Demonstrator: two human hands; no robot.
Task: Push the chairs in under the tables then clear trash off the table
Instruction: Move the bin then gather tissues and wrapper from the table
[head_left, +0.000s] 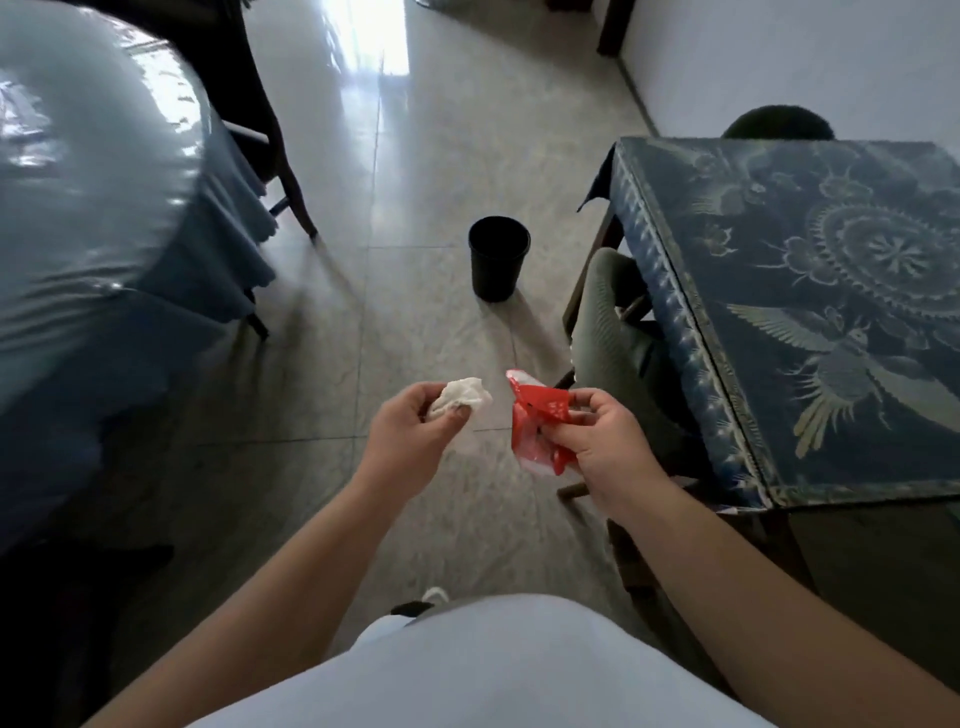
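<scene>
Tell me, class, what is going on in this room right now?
A person stands on the tiled floor between two tables, carrying trash. The left hand holds a crumpled white tissue, and the right hand grips a red wrapper. A black bin stands on the floor ahead, and nothing has been dropped into it yet. A green chair is tucked under the patterned table on the right.

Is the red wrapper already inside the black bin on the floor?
No, the right hand holds the red wrapper in the air, well short of the black bin standing on the floor ahead.
</scene>
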